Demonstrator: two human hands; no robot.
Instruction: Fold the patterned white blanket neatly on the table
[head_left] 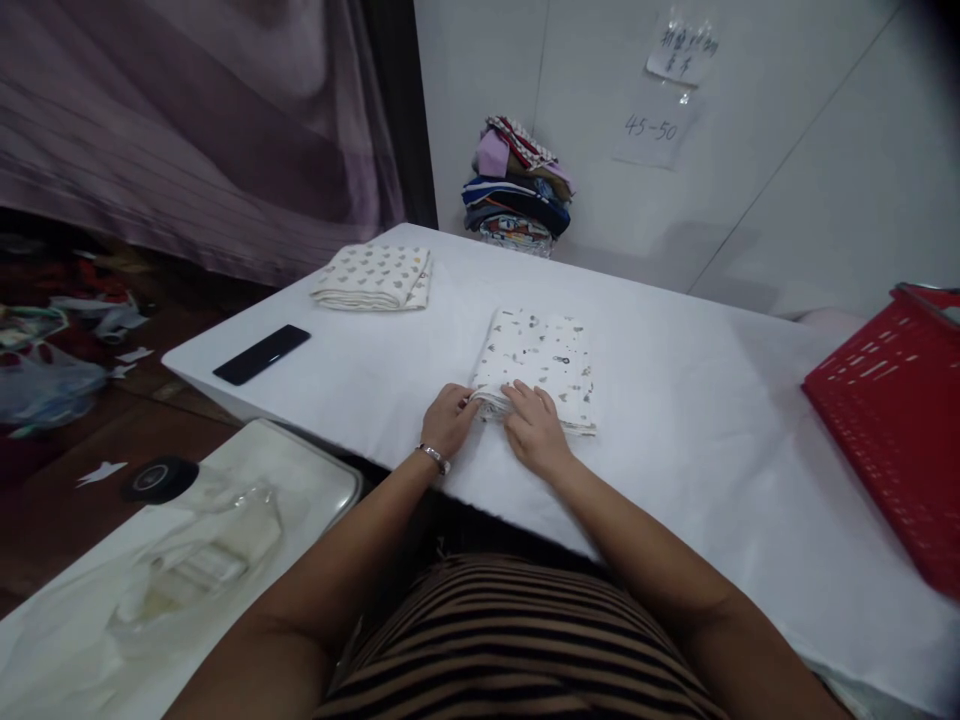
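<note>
A folded white cloth (536,350) with small dark and brown prints lies in front of me on the table, its layered edge towards my body. My left hand (448,418), with a bracelet at the wrist, has its fingers closed on the cloth's near left corner. Resting on the near edge is my right hand (534,425), fingers stretched out over the fabric. What lies under the right thumb is hidden. Farther off to the left sits another folded cloth (371,277) with rows of small prints, touched by neither hand.
A black phone (262,354) lies on the white table (675,440) at the left. On the right stands a red basket (892,400). A fabric pile (517,190) rises beyond the far edge. Lower left, a white surface (300,470) holds clear plastic and a black round object (159,480).
</note>
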